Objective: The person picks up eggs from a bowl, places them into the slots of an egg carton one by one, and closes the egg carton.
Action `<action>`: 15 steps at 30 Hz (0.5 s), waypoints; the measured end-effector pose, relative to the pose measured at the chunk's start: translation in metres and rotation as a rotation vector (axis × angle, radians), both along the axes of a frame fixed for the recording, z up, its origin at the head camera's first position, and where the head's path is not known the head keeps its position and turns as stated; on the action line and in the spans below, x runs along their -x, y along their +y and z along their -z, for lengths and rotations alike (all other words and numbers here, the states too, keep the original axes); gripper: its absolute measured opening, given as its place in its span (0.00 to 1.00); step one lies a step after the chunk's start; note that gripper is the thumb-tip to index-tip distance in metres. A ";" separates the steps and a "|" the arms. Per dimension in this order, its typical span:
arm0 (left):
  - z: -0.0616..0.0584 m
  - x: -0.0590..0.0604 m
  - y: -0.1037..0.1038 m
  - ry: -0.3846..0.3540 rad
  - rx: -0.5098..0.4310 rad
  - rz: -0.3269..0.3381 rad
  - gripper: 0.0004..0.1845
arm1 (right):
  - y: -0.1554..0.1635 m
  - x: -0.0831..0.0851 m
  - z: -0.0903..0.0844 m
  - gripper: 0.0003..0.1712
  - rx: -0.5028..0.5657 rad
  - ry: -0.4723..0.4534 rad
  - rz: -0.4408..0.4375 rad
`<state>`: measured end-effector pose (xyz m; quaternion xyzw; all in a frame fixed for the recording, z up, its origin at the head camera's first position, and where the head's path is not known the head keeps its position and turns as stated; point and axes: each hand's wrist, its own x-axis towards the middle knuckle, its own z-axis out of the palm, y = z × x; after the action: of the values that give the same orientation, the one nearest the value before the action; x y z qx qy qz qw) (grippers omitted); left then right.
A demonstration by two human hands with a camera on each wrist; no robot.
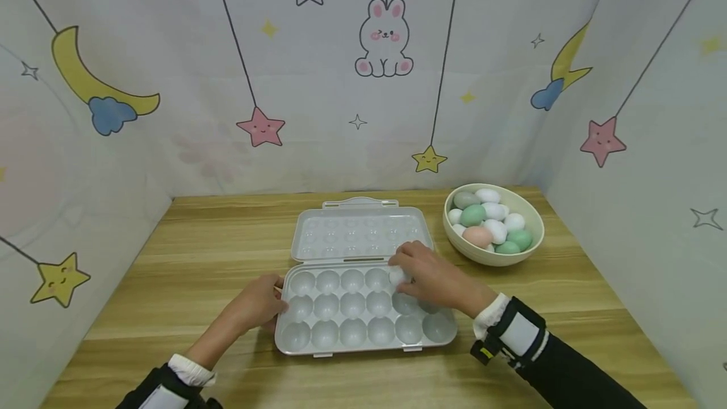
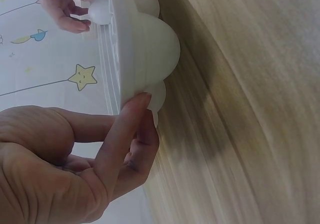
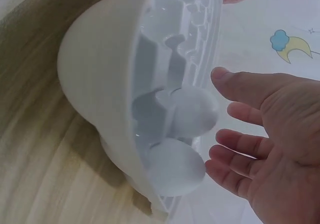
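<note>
A white plastic egg carton (image 1: 352, 309) lies on the table with its lid (image 1: 363, 234) folded back; most of its round cups hold nothing. My left hand (image 2: 75, 159) pinches the carton's left edge between thumb and fingers. Over the back right of the carton is my right hand (image 1: 434, 275), thumb and fingers spread around a white egg (image 3: 196, 112) sitting in a back-row cup. In the right wrist view the fingertips stand right at that egg's near side. Beside it, a second white egg (image 3: 176, 167) sits in the corner cup, hidden by my hand in the head view.
A cream bowl (image 1: 496, 259) at the back right holds several white, green and pink eggs. The wooden table (image 1: 227, 232) meets a patterned cloth backdrop (image 1: 341, 81) behind and at both sides.
</note>
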<state>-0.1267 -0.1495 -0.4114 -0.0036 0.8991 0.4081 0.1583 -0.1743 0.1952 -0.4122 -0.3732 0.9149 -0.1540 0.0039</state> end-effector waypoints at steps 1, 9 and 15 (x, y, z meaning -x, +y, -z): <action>0.000 0.000 0.000 0.000 0.001 0.000 0.19 | 0.000 -0.001 -0.003 0.25 0.000 -0.007 0.004; 0.001 0.001 0.000 -0.003 -0.002 0.002 0.19 | 0.013 -0.003 -0.027 0.28 -0.022 0.015 0.071; 0.001 0.001 -0.001 -0.017 0.003 0.002 0.20 | 0.035 0.001 -0.038 0.27 0.000 0.098 0.110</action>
<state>-0.1276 -0.1505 -0.4120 -0.0063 0.8983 0.4066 0.1664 -0.1748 0.2301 -0.3743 -0.3293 0.9331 -0.1356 -0.0494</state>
